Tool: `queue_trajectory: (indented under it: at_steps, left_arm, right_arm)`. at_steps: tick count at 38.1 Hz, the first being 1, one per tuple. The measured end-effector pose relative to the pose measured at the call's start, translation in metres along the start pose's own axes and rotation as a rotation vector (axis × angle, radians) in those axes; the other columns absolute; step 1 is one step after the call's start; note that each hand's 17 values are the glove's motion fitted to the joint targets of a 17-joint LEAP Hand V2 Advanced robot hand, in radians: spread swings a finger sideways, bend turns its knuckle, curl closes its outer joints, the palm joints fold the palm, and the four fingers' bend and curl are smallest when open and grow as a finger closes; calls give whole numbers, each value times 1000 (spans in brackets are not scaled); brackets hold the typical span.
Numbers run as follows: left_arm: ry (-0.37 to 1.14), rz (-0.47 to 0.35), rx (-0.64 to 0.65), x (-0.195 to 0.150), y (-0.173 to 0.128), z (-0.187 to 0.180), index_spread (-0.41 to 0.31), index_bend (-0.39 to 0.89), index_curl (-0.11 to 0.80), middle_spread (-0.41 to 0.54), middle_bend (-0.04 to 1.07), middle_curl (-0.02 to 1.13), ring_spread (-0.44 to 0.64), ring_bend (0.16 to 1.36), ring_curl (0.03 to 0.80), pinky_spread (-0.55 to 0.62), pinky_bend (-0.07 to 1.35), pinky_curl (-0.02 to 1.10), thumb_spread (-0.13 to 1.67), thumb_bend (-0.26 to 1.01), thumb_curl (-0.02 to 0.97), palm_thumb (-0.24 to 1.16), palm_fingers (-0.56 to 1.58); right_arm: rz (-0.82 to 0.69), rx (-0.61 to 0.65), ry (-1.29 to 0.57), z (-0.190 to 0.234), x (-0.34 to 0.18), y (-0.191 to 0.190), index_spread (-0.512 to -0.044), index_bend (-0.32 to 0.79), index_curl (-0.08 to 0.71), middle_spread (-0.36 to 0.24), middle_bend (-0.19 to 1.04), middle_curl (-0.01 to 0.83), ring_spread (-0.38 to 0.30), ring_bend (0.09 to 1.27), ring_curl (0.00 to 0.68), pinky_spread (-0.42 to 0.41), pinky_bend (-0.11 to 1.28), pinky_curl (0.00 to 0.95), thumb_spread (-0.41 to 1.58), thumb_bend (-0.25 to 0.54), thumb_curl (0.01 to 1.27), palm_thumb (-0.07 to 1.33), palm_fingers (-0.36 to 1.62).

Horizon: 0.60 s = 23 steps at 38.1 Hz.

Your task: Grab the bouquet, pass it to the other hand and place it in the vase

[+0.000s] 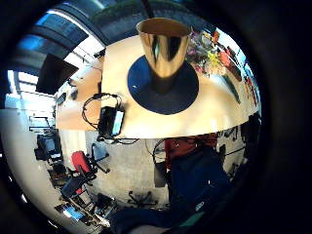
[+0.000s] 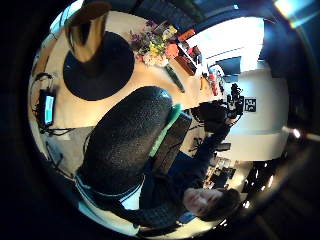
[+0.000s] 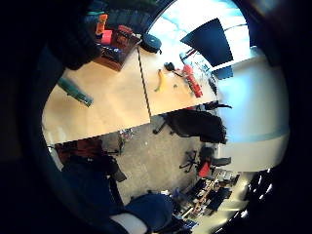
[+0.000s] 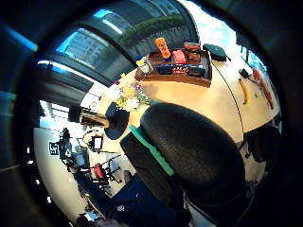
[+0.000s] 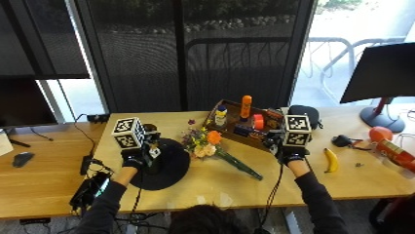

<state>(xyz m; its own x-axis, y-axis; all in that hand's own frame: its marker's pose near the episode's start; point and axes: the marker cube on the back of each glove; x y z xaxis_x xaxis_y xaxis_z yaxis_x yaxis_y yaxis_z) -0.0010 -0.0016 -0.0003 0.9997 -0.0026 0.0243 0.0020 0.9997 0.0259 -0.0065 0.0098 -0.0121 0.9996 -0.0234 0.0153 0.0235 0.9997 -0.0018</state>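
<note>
The bouquet (image 5: 204,141) of orange, white and purple flowers lies on the wooden table, with its green stem pointing toward the front right. A gold vase (image 1: 163,48) stands upright on a round black mat (image 5: 172,168). In the outside view my left hand (image 5: 136,158) hangs over the mat beside the vase and hides most of it. That hand holds nothing. My right hand (image 5: 289,151) hovers right of the bouquet's stem, apart from it, and is empty too. The left thumb side palm view shows the bouquet (image 2: 152,47) beyond the vase (image 2: 87,35).
A wooden tray (image 5: 250,124) with bottles and cans stands behind the bouquet. A banana (image 5: 331,160) lies right of my right hand, with a black mouse (image 5: 340,141) and an orange ball (image 5: 381,133) beyond it. A black device (image 5: 91,187) with cables sits at the front left edge.
</note>
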Motion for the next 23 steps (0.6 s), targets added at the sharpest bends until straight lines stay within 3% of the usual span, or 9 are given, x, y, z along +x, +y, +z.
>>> queue_trajectory:
  at_steps: [4, 8, 18, 23]
  left_arm:
    - [-34, -3, 25, 0, 0, -1, -25, 123, 51, 160, 148, 44, 242, 429, 98, 265, 384, 113, 600, 22, 51, 65, 109]
    - [-57, -6, 38, -1, -1, -2, -31, 137, 82, 198, 163, 72, 307, 476, 131, 324, 415, 152, 771, 9, 80, 67, 74]
    - [-20, -11, 16, -6, -4, 9, -37, 148, 144, 241, 181, 129, 387, 535, 172, 393, 454, 209, 977, -16, 142, 61, 23]
    - [-11, -26, -9, -10, 0, 22, -38, 148, 167, 247, 189, 156, 403, 551, 184, 407, 460, 226, 1020, -17, 166, 59, 12]
  right_arm:
    - [-12, 0, -3, -3, -3, 1, -242, 107, 56, -31, 185, 72, 0, 433, 128, 61, 445, 151, 627, 112, 53, 199, 325]
    - [2, 7, 13, 2, -1, -4, -293, 113, 84, -38, 191, 109, 1, 465, 167, 74, 467, 196, 817, 103, 74, 210, 296]
    - [-28, 23, -33, -3, -11, -6, -342, 124, 130, -45, 213, 187, 1, 486, 209, 89, 464, 244, 1056, 61, 118, 218, 282]
    - [-24, 65, -96, 1, -16, -18, -350, 74, 123, -81, 354, 256, -28, 541, 234, 87, 409, 244, 1107, 35, 135, 214, 410]
